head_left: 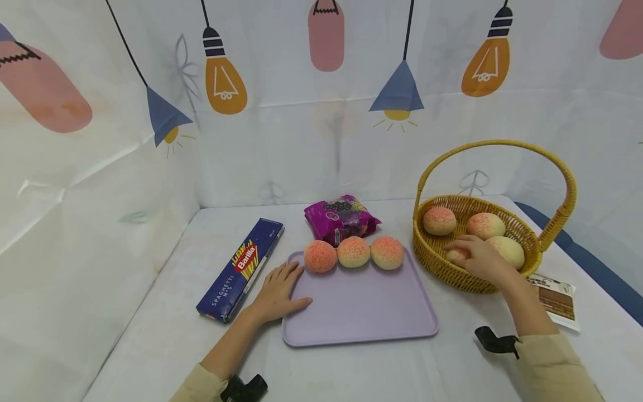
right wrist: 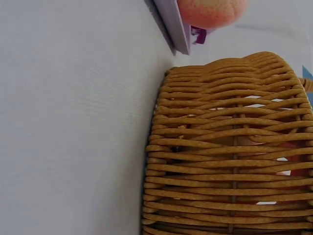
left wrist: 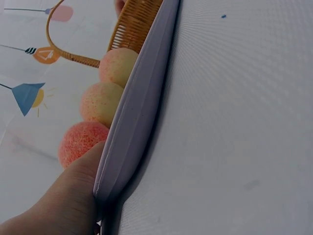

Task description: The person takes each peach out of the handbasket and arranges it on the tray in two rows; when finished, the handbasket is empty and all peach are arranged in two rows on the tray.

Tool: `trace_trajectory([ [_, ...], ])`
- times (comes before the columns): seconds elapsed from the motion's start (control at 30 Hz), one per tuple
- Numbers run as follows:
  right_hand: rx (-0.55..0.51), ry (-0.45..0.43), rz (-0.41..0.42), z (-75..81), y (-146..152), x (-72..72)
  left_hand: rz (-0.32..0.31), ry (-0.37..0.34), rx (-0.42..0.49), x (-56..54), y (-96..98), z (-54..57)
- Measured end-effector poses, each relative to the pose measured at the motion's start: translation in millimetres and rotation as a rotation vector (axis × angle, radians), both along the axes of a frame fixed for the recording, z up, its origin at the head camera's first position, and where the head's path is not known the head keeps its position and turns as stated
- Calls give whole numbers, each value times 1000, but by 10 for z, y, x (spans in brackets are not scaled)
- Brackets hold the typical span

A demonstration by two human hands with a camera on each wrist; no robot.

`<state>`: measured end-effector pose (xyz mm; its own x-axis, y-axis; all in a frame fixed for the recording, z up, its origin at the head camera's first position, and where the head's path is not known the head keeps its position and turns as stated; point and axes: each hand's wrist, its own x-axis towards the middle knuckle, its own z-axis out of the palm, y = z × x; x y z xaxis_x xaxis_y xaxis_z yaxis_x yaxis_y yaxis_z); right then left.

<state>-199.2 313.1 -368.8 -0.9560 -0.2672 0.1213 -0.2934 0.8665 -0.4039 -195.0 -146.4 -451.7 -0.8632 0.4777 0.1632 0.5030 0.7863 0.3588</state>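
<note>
My left hand [head_left: 278, 293] rests on the left rim of a lilac tray [head_left: 359, 307], fingers and thumb extended. The left wrist view shows its thumb [left wrist: 73, 188] over the tray's edge [left wrist: 139, 107]. Three pink-speckled peaches stand in a row along the tray's far side: a redder peach [head_left: 320, 257], a middle peach [head_left: 353, 252] and a right one [head_left: 387, 253]. Reaching into a wicker basket [head_left: 434, 262], my right hand [head_left: 479, 258] grips a peach [head_left: 456, 255], partly hidden under its fingers. Three more peaches lie there. The basket wall [right wrist: 230, 156] hides this hand in the right wrist view.
A blue spaghetti box [head_left: 241, 271] lies left of the tray. Behind the peaches sits a purple packet [head_left: 341, 219]. A brown-and-white packet [head_left: 555, 301] lies partly beneath the right forearm, beside the basket. The basket's tall handle [head_left: 494, 143] arches above it.
</note>
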Motion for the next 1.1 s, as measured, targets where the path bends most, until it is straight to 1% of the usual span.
trace_trajectory([
  [0.1, -16, 33, -8, 2, -4, 6, 8, 1, -2, 3, 3, -4],
  [0.33, -32, 72, -22, -29, -20, 37, 4, -3, 12, 22, -9, -14],
  [0.47, -53, 120, -21, -34, -24, 59, 2, 6, 10, 15, -6, -24],
  [0.6, -63, 140, -37, -48, -6, 64, 1, 17, 7, -4, -3, -30],
  [0.8, -71, 167, -40, -65, -7, 77, 5, 5, 12, 16, -9, -31],
  [0.93, -73, 204, -37, -69, 0, 86, 0, -4, 13, 20, -13, -36],
  [1.1, -90, 274, -41, -64, -6, 85, -8, 15, 14, -3, -10, -33],
])
